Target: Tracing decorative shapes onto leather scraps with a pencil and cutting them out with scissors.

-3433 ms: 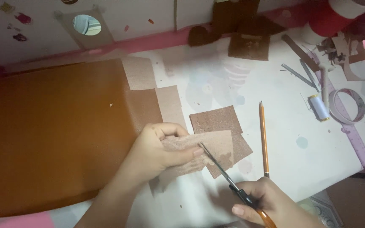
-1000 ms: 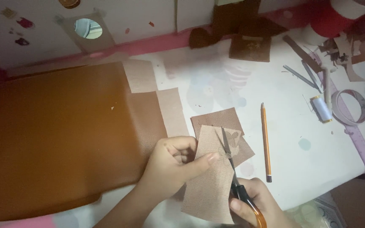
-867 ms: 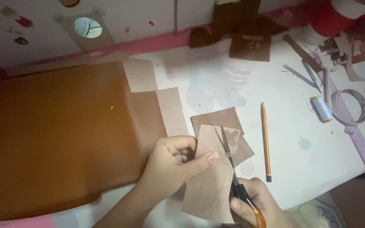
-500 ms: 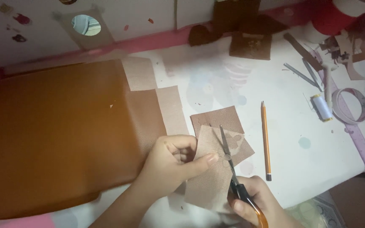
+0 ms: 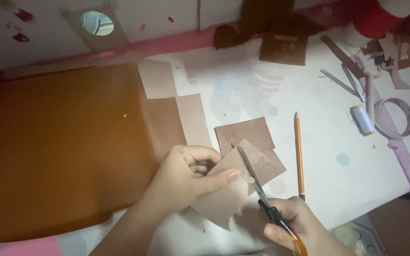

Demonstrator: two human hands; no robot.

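Head view, left hand [image 5: 186, 173] holding leather piece [image 5: 226, 192], right hand [image 5: 300, 227] gripping scissors [image 5: 262, 194]

A large leather sheet [image 5: 58, 147] covers the worktop's [image 5: 328, 142] left half. Just right of it lie square leather pieces [image 5: 245, 135], with a pencil [image 5: 299, 154] beside them on the right. Farther right sit a thread spool [image 5: 361, 119] and a tape roll [image 5: 397, 118]. Behind, near the back edge, lies a leather patch [image 5: 283, 48].
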